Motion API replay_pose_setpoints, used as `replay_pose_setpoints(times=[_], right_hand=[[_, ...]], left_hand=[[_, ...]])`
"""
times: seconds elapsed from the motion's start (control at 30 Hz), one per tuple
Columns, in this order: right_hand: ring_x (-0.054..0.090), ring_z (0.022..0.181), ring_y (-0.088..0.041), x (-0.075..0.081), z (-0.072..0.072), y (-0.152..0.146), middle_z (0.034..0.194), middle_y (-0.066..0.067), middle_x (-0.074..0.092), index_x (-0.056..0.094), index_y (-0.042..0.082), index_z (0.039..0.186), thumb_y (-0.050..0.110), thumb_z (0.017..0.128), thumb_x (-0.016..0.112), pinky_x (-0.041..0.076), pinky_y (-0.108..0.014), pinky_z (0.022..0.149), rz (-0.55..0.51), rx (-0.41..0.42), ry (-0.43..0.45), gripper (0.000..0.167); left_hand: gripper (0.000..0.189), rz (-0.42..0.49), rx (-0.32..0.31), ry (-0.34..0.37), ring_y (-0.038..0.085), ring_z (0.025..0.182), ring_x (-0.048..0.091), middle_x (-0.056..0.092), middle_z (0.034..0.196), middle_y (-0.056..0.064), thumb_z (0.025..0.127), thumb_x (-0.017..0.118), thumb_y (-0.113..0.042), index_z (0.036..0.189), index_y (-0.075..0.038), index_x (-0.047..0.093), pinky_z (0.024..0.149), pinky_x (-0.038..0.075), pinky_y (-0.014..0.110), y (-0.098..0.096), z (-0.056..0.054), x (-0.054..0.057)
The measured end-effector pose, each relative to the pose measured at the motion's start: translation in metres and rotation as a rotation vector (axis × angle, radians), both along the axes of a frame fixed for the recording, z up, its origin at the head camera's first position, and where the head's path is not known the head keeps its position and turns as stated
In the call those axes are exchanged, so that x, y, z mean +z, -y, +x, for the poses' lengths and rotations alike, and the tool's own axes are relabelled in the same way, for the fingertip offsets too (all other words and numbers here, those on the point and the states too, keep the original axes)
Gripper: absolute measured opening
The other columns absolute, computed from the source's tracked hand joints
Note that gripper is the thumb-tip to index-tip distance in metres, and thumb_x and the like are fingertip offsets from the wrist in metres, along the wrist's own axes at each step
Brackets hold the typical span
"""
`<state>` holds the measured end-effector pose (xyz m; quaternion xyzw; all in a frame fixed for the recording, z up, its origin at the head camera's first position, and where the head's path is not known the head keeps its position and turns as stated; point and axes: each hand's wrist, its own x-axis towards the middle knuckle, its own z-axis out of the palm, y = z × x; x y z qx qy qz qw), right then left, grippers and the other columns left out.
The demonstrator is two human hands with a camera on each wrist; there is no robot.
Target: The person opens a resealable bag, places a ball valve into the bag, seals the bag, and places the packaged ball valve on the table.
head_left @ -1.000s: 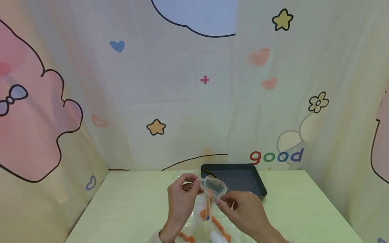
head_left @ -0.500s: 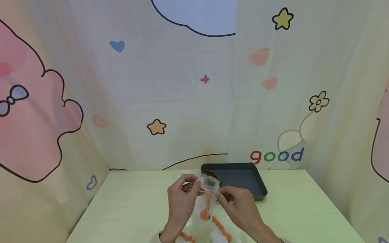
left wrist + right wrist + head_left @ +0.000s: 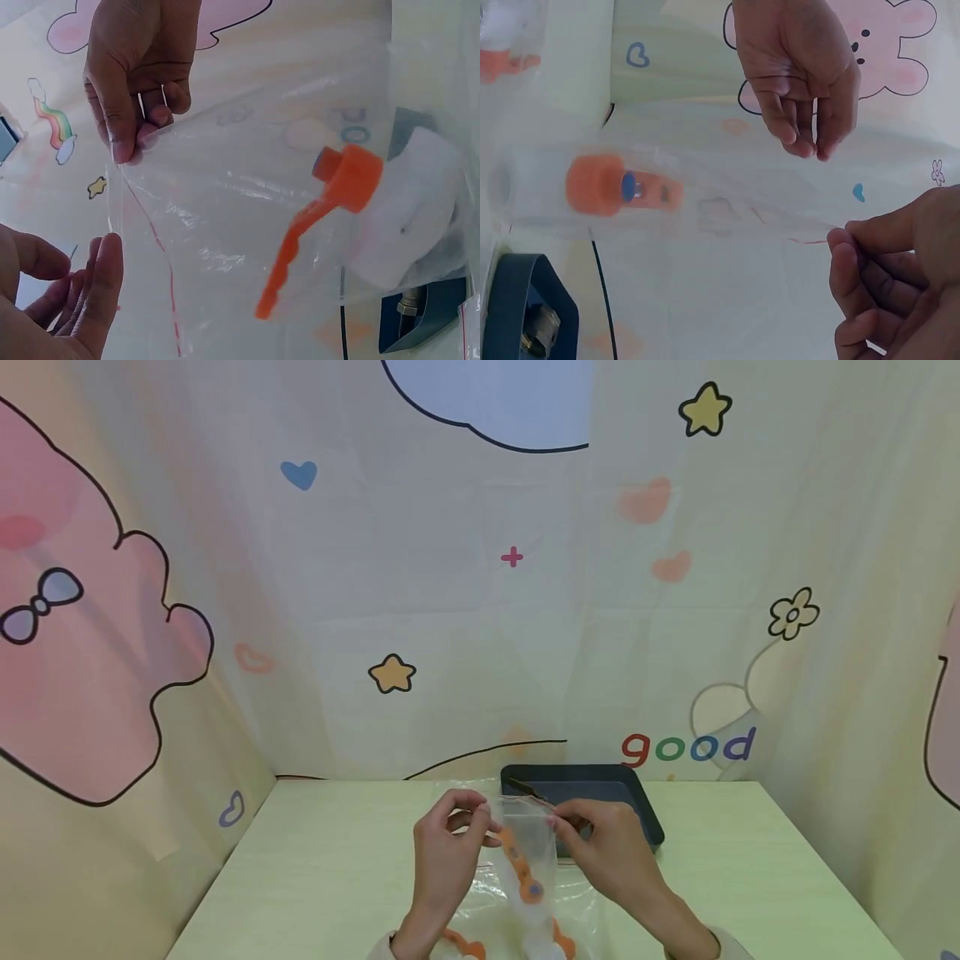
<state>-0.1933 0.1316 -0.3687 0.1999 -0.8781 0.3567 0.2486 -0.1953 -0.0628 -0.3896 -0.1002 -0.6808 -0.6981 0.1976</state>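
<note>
The right hand's thumb and forefinger pinch the red-striped mouth of a clear bag [image 3: 542,839], the other fingers curled in behind; the left hand [image 3: 450,856] has its thumb parted from its bent fingers, the fingertips just by the bag's opposite edge, though whether they touch it I cannot tell. The right hand [image 3: 618,852] comes in slantwise, knuckles up, its wrist low; the left stands more upright, its wrist below the fingers; a pale sleeve [image 3: 727,943] rings the right wrist. The bag hangs between the hands over the table [image 3: 337,860]; inside are an orange piece [image 3: 356,180] and a white piece [image 3: 409,210]; another clear bag [image 3: 581,893] lies beneath; behind is a dark tray [image 3: 645,802], partly covered by the right hand.
</note>
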Motion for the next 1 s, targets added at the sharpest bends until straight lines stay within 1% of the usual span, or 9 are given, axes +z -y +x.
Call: replay_pose_setpoints(times=[0.1,0.17,0.3,0.43,0.57,0.67,0.73,0.87,1.0], right_hand=[[0.054,0.062,0.006,0.004,-0.002,-0.006,0.073,0.011,0.071,0.076,0.012,0.084,0.013,0.082,0.078,0.046,-0.018,0.057,0.06,0.021,-0.023,0.003],[0.054,0.063,0.006,0.007,-0.003,-0.011,0.073,0.011,0.071,0.076,0.012,0.084,0.015,0.083,0.078,0.048,-0.018,0.058,0.105,0.037,-0.029,0.004],[0.055,0.064,0.007,0.013,-0.004,-0.02,0.075,0.013,0.07,0.075,0.016,0.084,0.012,0.082,0.078,0.049,-0.018,0.059,0.165,0.084,-0.069,0.005],[0.055,0.064,0.008,0.017,-0.003,-0.027,0.075,0.013,0.069,0.074,0.018,0.084,0.007,0.082,0.077,0.048,-0.017,0.058,0.179,0.144,-0.114,0.011],[0.052,0.063,0.008,0.019,-0.002,-0.029,0.074,0.012,0.068,0.073,0.018,0.084,0.006,0.083,0.076,0.046,-0.016,0.056,0.182,0.167,-0.121,0.012],[0.051,0.064,0.008,0.021,-0.002,-0.03,0.075,0.013,0.068,0.073,0.019,0.085,0.008,0.083,0.077,0.046,-0.016,0.057,0.193,0.167,-0.129,0.011],[0.052,0.065,0.008,0.022,-0.001,-0.03,0.077,0.013,0.068,0.073,0.018,0.086,0.011,0.085,0.076,0.047,-0.016,0.058,0.2,0.175,-0.14,0.007],[0.051,0.065,0.007,0.025,0.002,-0.029,0.078,0.013,0.068,0.072,0.017,0.086,0.009,0.085,0.075,0.047,-0.016,0.059,0.212,0.183,-0.176,0.009],[0.052,0.067,0.005,0.025,0.003,-0.027,0.08,0.011,0.069,0.07,0.016,0.087,0.003,0.082,0.076,0.047,-0.014,0.06,0.224,0.193,-0.242,0.015]], left_hand=[[0.004,-0.034,0.013,-0.017,0.021,0.064,0.069,0.065,0.084,0.018,0.09,0.064,0.0,0.092,-0.003,0.066,0.056,0.059,0.032,0.001,0.0,0.0],[0.008,-0.073,0.024,-0.039,0.017,0.064,0.067,0.066,0.081,0.012,0.09,0.064,0.0,0.091,-0.008,0.066,0.055,0.058,0.031,0.002,0.0,0.0],[0.015,-0.189,0.063,-0.123,0.009,0.07,0.064,0.067,0.082,0.004,0.089,0.065,-0.002,0.093,-0.016,0.067,0.057,0.056,0.026,0.003,0.0,0.0],[0.018,-0.27,0.079,-0.189,0.005,0.078,0.064,0.068,0.087,0.001,0.088,0.067,-0.005,0.096,-0.021,0.067,0.062,0.055,0.023,0.005,0.0,0.001],[0.02,-0.308,0.051,-0.253,0.005,0.078,0.063,0.066,0.088,0.001,0.087,0.067,-0.004,0.099,-0.019,0.066,0.063,0.055,0.023,0.005,0.0,0.004],[0.022,-0.391,0.042,-0.323,0.008,0.083,0.062,0.064,0.092,-0.003,0.087,0.068,-0.006,0.104,-0.019,0.065,0.067,0.054,0.023,0.004,0.001,0.007],[0.025,-0.458,0.032,-0.356,0.009,0.089,0.061,0.064,0.098,-0.006,0.087,0.069,-0.008,0.109,-0.02,0.064,0.074,0.054,0.027,0.003,0.003,0.009],[0.038,-0.558,-0.032,-0.361,0.01,0.109,0.059,0.062,0.119,-0.01,0.089,0.07,-0.015,0.124,-0.024,0.06,0.092,0.052,0.035,-0.001,0.005,0.013],[0.046,-0.605,-0.107,-0.349,0.012,0.121,0.056,0.059,0.131,-0.006,0.09,0.07,-0.018,0.133,-0.023,0.055,0.098,0.05,0.036,-0.005,0.005,0.015]])
